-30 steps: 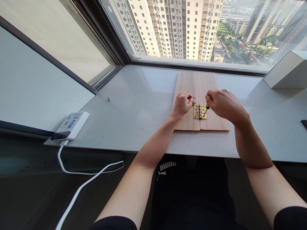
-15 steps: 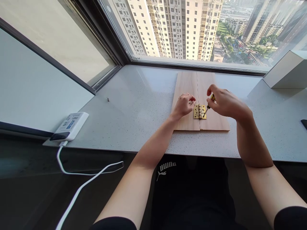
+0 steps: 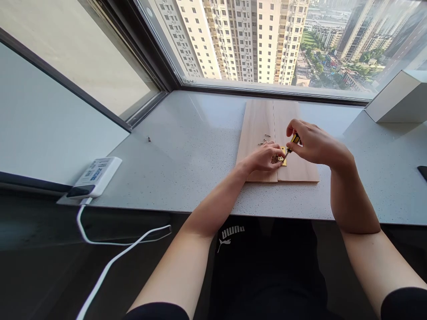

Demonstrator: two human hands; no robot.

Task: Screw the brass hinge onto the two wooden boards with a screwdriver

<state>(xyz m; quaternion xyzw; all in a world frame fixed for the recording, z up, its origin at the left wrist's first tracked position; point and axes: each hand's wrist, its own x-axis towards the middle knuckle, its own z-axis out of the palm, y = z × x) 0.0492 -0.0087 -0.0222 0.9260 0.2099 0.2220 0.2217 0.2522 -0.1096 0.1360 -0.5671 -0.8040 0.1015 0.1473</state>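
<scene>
Two pale wooden boards lie side by side on the sill, the left board (image 3: 256, 126) and the right board (image 3: 296, 173) meeting at a straight seam. A brass hinge (image 3: 283, 151) spans that seam, mostly hidden under my hands. My left hand (image 3: 263, 158) lies across the hinge's left leaf with its fingers closed together; anything between them is too small to tell. My right hand (image 3: 312, 144) is shut on a yellow-and-black screwdriver (image 3: 294, 139), whose tip is at the hinge. Several small screws (image 3: 263, 141) lie on the left board.
The boards rest on a speckled grey stone sill (image 3: 187, 178) below a large window (image 3: 253, 44). A lone screw (image 3: 149, 139) lies to the left. A white charger (image 3: 95, 177) with a cable sits at the sill's front left, and a white box (image 3: 398, 95) stands at the right.
My left hand has slid right onto the hinge, now covering its left leaf and uncovering loose screws. My right hand has turned the screwdriver more upright, with its tip at the hinge.
</scene>
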